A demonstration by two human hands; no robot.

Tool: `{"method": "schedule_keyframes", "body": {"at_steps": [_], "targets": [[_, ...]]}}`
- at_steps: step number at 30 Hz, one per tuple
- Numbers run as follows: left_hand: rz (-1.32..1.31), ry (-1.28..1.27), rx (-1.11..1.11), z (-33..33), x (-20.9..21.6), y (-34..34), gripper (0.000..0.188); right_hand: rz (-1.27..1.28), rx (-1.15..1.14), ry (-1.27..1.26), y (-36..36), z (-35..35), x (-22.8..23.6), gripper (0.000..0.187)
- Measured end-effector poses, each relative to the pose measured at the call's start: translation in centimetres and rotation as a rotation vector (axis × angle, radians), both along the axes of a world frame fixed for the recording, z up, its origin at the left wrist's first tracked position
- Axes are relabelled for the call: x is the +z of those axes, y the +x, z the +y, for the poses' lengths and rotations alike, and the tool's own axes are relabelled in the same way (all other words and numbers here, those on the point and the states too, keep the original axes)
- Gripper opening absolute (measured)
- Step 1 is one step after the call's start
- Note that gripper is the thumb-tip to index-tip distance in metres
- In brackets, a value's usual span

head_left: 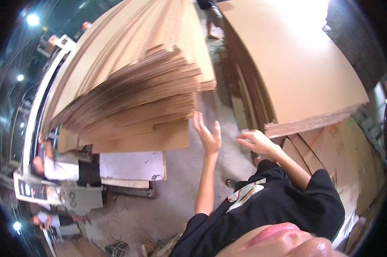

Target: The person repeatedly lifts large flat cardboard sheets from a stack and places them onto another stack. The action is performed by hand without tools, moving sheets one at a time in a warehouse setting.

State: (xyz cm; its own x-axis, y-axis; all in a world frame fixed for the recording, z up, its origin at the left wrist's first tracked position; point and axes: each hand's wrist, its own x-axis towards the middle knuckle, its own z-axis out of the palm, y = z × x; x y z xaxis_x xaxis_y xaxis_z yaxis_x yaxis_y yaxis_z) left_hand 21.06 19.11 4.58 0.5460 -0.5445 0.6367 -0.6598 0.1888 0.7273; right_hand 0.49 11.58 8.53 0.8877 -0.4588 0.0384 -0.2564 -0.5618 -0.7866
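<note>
My left hand is raised with its fingers stretched out and thumb apart, holding nothing. Its fingertips come close to the corner of a tall stack of brown cardboard sheets; I cannot tell whether they touch. The sheets at this end are fanned and uneven. To the right, my right hand hangs in the air with its fingers loosely extended and nothing in them. It is nearest to the front corner of a second stack of flat cardboard sheets, whose top is smooth and partly washed out by bright light.
A white-topped board pile lies below the left stack. More cardboard leans beneath the right one. A narrow grey floor aisle runs between the stacks. A person in a white shirt stands by a machine at left; other people are farther off.
</note>
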Motion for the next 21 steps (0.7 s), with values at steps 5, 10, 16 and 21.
{"method": "schedule_keyframes", "body": {"at_steps": [5,10,16,21], "targets": [[0.434,0.473,-0.522,-1.4,-10.2,-10.3,0.066,0.343,-0.478,0.272,-18.1,0.7,-14.6,0.039],[0.503,0.673,-0.597,-3.6,-14.3,-14.3,0.056,0.423,-0.929,0.640,-28.6,-0.4,-28.2,0.050],[1.024,0.677,-0.370,-13.4,-15.8,-16.4,0.069,0.540,-0.859,0.450,-34.2,-3.1,-34.9,0.062],[1.202,0.747,-0.285,-21.0,-16.8,-17.8,0.095,0.444,-0.931,0.861,-38.1,-8.0,-35.4,0.059]]}}
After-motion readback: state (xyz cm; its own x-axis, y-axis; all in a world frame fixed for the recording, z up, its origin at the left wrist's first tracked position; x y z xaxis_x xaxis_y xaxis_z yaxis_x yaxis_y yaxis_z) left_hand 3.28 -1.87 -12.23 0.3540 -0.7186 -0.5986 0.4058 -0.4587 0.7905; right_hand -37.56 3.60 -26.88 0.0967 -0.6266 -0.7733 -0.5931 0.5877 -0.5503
